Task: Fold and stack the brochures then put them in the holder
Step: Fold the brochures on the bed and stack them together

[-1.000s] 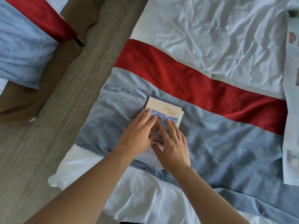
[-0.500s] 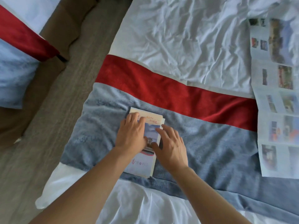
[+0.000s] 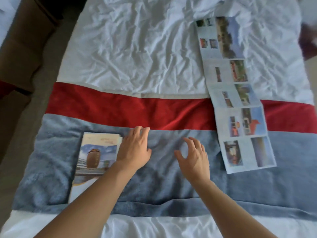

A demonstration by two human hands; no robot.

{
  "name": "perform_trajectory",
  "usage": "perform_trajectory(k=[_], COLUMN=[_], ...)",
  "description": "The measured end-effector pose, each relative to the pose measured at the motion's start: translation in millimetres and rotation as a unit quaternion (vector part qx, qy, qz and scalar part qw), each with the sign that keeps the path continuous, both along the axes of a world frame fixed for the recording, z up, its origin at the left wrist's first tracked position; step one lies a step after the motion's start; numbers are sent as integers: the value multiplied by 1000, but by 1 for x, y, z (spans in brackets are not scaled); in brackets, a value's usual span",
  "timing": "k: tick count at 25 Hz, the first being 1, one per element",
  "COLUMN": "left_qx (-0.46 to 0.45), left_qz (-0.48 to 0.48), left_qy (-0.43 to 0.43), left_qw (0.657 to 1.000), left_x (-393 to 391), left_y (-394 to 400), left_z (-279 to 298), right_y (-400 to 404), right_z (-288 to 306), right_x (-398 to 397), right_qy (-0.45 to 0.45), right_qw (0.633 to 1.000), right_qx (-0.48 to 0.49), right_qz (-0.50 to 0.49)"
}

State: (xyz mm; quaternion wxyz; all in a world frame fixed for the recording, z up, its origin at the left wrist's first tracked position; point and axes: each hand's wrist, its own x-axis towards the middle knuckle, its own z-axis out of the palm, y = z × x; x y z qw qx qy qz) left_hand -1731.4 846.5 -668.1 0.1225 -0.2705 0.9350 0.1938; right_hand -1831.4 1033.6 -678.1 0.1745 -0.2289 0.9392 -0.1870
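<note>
A folded brochure (image 3: 96, 155) with a tower picture on its cover lies on the grey blanket band at the left, its lower corner under my left forearm. My left hand (image 3: 134, 148) hovers just right of it, fingers apart, holding nothing. My right hand (image 3: 193, 157) is over the grey band in the middle, fingers spread and empty. A long unfolded brochure (image 3: 235, 93) with several photo panels stretches across the white sheet, the red band and the grey band at the right, clear of both hands. No holder is in view.
The bed carries a wrinkled white sheet (image 3: 137, 45), a red band (image 3: 120, 110) and a grey fleece band (image 3: 171, 186). Carpet floor (image 3: 34, 93) and a brown bed base (image 3: 22, 40) lie to the left. A dark object (image 3: 308, 43) shows at the right edge.
Both hands have lifted off the folded brochure and moved right. The view has swung right, so the whole unfolded brochure shows.
</note>
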Motion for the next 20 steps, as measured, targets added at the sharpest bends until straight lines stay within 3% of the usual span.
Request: perform_trajectory(k=[9, 16, 20], left_qx=[-4, -21, -86], left_qz=[-96, -180, -275], left_qy=[3, 2, -5], left_qw=[995, 983, 958], left_x=[-113, -152, -157], left_y=[127, 193, 205], left_z=[2, -17, -24], right_y=[146, 207, 218], right_z=[5, -15, -26], right_x=[-100, -133, -136], right_qy=[13, 6, 18], right_qw=[998, 999, 999], right_qx=[21, 33, 17], right_qz=[-49, -35, -27])
